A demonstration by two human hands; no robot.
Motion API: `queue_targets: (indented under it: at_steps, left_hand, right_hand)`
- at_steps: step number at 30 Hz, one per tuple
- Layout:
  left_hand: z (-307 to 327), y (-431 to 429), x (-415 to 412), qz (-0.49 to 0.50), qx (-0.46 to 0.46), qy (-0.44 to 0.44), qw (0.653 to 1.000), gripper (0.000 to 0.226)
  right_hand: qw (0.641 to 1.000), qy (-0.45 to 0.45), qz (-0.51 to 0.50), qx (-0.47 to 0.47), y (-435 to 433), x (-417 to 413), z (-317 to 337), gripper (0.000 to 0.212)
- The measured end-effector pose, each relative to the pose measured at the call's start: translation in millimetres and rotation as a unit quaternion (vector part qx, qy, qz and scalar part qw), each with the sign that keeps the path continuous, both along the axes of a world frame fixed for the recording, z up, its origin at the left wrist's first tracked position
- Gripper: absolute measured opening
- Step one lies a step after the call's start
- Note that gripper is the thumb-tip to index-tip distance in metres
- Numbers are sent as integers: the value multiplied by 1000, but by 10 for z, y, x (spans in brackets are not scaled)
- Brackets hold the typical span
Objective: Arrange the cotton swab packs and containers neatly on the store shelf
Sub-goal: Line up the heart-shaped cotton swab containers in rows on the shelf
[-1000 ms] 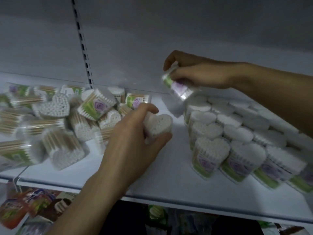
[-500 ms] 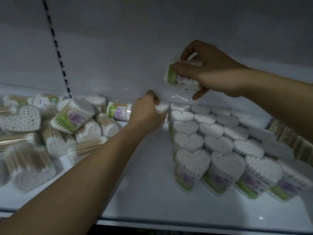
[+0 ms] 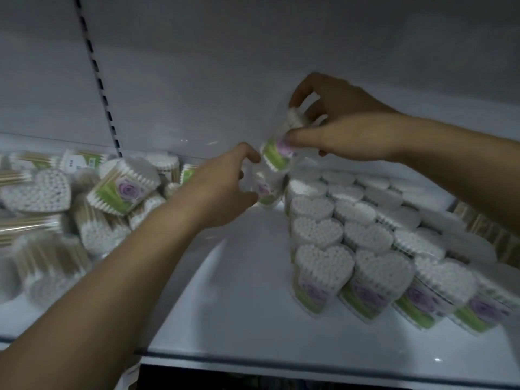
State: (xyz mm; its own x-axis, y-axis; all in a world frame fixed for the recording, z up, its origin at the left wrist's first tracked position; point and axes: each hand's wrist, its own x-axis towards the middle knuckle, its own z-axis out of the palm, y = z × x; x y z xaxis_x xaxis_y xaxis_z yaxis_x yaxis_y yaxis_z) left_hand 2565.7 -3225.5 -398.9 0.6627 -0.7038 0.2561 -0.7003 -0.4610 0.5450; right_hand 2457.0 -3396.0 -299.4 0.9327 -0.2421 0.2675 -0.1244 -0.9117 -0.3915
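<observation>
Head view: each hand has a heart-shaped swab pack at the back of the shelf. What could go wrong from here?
1. The right hand only pinches its tilted pack, right above the lower pack in the left hand; it may slip or the two may collide.
2. Both packs are close to the upright rows; a nudge might topple the back ones.
3. The left forearm passes the loose pile and could drag packs.

Dim, bluish light; motion blur softens everything, glare streaks the white shelf [image 3: 253, 319], edges bow
</observation>
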Motion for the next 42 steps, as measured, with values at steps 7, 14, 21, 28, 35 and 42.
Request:
queue_targets:
  at_steps: [7, 14, 21, 28, 35, 42]
  left_hand:
    - [31, 760, -179, 11, 84, -139, 987, 36]
    - [-23, 1050, -187, 25, 128, -183, 974, 44]
    - [-102, 1110, -187, 29, 157, -158, 974, 50]
    - [-210, 1214, -153, 19, 67, -164, 984, 48]
    - [-499, 1244, -453, 33, -205, -44, 977, 41]
    - [-717, 1181, -530, 44, -272, 83, 958, 39]
  right_hand:
    - [988, 69, 49, -130, 234, 252, -381, 44]
    - [980, 89, 20, -179, 255, 409, -598, 49]
    - [970, 99, 32, -220, 235, 455, -668, 60]
    - [962, 80, 123, -231, 545, 860, -553, 52]
    - [922, 62, 150, -353, 737, 1327, -899, 44]
    - [931, 81, 135, -328, 773, 1235, -828, 65]
